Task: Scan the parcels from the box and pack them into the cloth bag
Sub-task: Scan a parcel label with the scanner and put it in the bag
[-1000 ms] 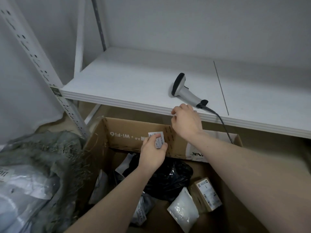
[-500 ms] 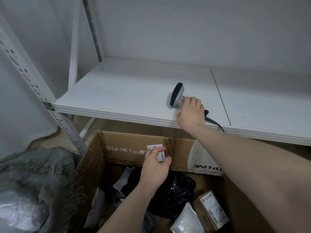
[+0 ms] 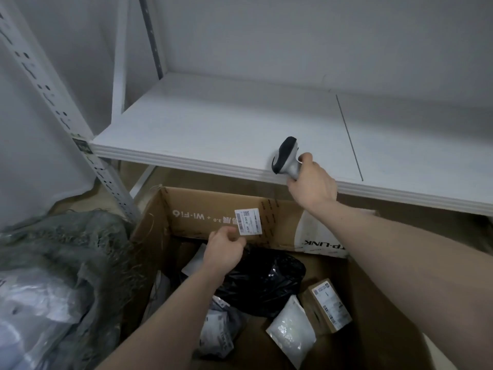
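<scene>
While your right hand (image 3: pixel 310 182) is curled round the grip of the scanner (image 3: pixel 286 158) at the front edge of the white shelf (image 3: pixel 213 124), your left hand (image 3: pixel 224 252) pinches a small parcel (image 3: pixel 248 221) by its lower corner, holding it up over the open cardboard box (image 3: pixel 213 217) with the white barcode label facing you. Both hands are closed on what they carry, so the step in hand looks like the scan itself.

To do it well, I would bring the scanner's dark head round until it looks squarely at the label, and keep the parcel flat and steady so the barcode does not tilt away. Keep your left fingers clear of the printed bars; at present they sit at the label's edge, which seems fine. Mind the shelf lip as you bring the scanner off the board.

The cloth bag (image 3: pixel 80 249) lies just left of the box, with pale wrapped parcels showing in its mouth. More parcels wait in the box: a black plastic bag (image 3: pixel 266 284), a white pouch (image 3: pixel 292 329) and a small brown carton (image 3: pixel 329 305).
</scene>
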